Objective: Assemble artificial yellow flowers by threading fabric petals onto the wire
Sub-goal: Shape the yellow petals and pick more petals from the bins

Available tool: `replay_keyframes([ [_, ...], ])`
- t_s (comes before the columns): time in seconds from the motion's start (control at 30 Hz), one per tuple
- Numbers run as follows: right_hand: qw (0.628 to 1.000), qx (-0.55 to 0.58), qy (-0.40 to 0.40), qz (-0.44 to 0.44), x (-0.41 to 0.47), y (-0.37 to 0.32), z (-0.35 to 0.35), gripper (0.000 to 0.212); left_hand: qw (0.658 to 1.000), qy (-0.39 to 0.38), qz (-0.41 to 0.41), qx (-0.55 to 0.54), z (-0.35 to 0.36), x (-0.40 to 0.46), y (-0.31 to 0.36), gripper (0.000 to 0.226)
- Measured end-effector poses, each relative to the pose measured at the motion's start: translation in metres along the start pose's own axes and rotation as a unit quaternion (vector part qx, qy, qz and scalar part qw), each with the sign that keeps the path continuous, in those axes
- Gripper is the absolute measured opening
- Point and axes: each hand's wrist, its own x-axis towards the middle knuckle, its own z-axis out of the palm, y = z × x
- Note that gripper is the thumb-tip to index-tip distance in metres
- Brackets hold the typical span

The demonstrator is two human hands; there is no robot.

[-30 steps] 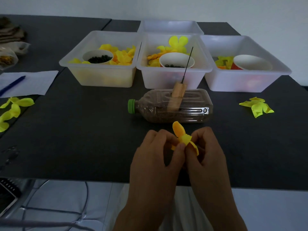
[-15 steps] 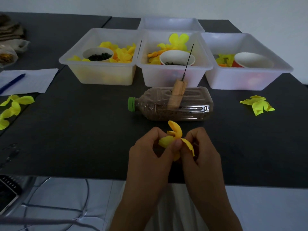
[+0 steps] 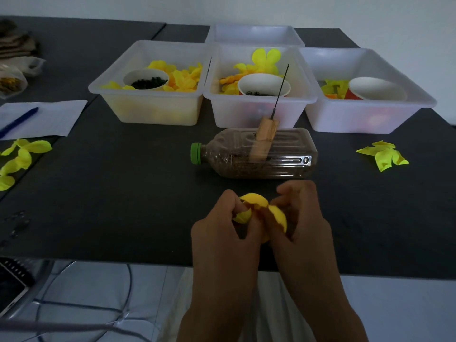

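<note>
Both hands meet near the table's front edge around a yellow fabric petal piece (image 3: 256, 202). My left hand (image 3: 227, 240) pinches its left lobes; my right hand (image 3: 303, 225) pinches its right lobe. Just behind them lies a plastic bottle (image 3: 283, 156) with a green cap, filled with brown grains. A wooden block (image 3: 265, 134) stuck through its top holds a thin dark wire (image 3: 281, 87) pointing up and slightly right. No petal sits on the wire.
Three white bins stand behind the bottle: the left bin (image 3: 158, 109) and the middle bin (image 3: 259, 112) hold yellow petals and a cup of dark beads, the right bin (image 3: 365, 114) a cup and petals. Loose petals (image 3: 382, 155) lie right, more petals (image 3: 22, 154) left. Paper and pen (image 3: 17, 122) far left.
The petal piece has been spread and turned between my fingers, its lobes now curling over my fingertips. Both hands stayed in the same spot in front of the bottle.
</note>
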Motion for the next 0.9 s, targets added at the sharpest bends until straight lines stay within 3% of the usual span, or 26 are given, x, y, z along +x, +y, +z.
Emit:
replay_keyframes([
  [0.17, 0.998, -0.061, 0.023, -0.023, -0.001, 0.002, 0.002, 0.013, 0.999, -0.022, 0.004, 0.025, 0.003, -0.003, -0.002, 0.032],
  [0.43, 0.992, -0.074, 0.08, 0.068, 0.005, 0.009, -0.009, 0.018, 0.999, -0.043, 0.026, 0.014, 0.004, -0.009, 0.001, 0.035],
  [0.67, 0.989, -0.063, -0.02, 0.133, 0.013, 0.012, -0.014, 0.018, 0.998, -0.024, -0.022, -0.054, 0.001, -0.004, -0.003, 0.024],
  [0.9, 0.988, -0.108, -0.054, 0.095, 0.005, 0.008, -0.002, 0.023, 0.992, -0.092, -0.082, -0.039, 0.005, -0.002, -0.008, 0.019],
])
